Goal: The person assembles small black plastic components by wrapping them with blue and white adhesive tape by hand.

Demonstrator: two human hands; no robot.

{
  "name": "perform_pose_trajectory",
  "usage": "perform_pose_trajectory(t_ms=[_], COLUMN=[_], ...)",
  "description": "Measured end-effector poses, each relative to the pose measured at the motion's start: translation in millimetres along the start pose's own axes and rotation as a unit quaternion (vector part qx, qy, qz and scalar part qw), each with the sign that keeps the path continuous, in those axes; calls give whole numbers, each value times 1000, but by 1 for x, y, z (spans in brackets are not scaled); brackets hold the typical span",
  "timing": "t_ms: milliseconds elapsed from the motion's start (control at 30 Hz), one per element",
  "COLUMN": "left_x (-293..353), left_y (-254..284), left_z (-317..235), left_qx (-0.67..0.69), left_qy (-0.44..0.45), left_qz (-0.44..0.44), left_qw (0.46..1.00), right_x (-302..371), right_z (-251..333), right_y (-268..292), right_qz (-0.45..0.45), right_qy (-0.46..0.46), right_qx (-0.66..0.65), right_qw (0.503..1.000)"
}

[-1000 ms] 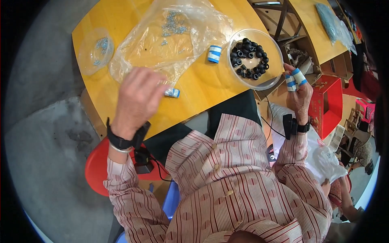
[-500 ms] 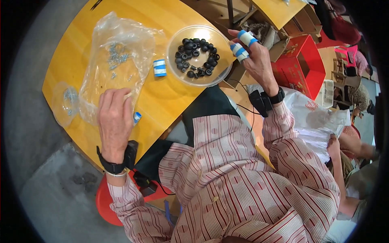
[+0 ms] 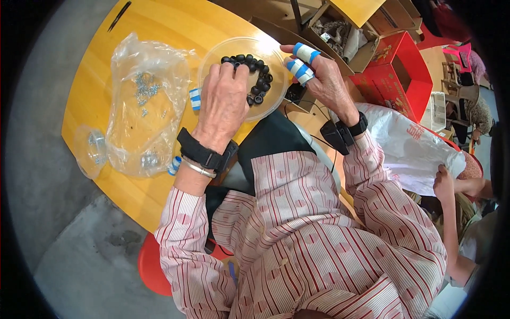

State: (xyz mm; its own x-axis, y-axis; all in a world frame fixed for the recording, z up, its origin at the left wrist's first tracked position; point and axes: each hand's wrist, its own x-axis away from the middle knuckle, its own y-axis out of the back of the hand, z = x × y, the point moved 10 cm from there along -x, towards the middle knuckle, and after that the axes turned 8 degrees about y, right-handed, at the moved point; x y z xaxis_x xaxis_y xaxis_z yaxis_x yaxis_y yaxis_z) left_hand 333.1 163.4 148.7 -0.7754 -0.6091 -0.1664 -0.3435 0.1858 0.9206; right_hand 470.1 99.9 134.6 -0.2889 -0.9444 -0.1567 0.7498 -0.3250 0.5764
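Head view. A yellow table (image 3: 170,32) with a curved edge bears a round clear tub (image 3: 276,98), which serves as the landmark. Small black rounded parts (image 3: 258,87) lie in the tub, forming a curved band along its floor; some are hidden by the left hand. Left of the tub lies a crumpled transparent bag (image 3: 119,122), through which small metallic pieces (image 3: 143,87) show. Farther left, past the bag, is a small clear container (image 3: 87,154) with similar pieces. A blue-and-white roll (image 3: 195,99) is just beside the tub's left rim. Two thin dark rods (image 3: 119,16) lie well to the tub's upper left. Grey floor (image 3: 79,239) extends left of and below the tub; right of it are an open cardboard box, a red box (image 3: 385,85) and a white sack (image 3: 419,143), with another person's hand (image 3: 443,183) at the sack's edge.

The left hand (image 3: 226,98) reaches over the tub's left rim, its fingers bent down toward the black parts; the fingertips are hidden, so the grip cannot be told. The right hand (image 3: 319,72), two fingers banded in blue and white, is at the tub's right rim. These fingers stand slightly apart; whether the hand grips the rim cannot be told.
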Motion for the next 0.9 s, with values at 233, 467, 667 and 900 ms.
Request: perform_pose_trajectory(t_ms=[233,467,667,900], left_x=[-10,-6,32,97], left_y=[-16,-3,54,62], left_z=[6,15,67,90], left_qx=[-97,-34,425,518], left_qy=[17,32,225,346], left_qz=[19,31,-40,-65], left_qw=[995,998,876,780], right_x=[-2,-9,-16,-30], right_z=[6,62,90,84], right_y=[3,14,-46,-98], right_qz=[0,-63,118,189], right_qy=[17,255,327,353], right_qx=[7,120,150,215], right_qw=[1000,957,925,891])
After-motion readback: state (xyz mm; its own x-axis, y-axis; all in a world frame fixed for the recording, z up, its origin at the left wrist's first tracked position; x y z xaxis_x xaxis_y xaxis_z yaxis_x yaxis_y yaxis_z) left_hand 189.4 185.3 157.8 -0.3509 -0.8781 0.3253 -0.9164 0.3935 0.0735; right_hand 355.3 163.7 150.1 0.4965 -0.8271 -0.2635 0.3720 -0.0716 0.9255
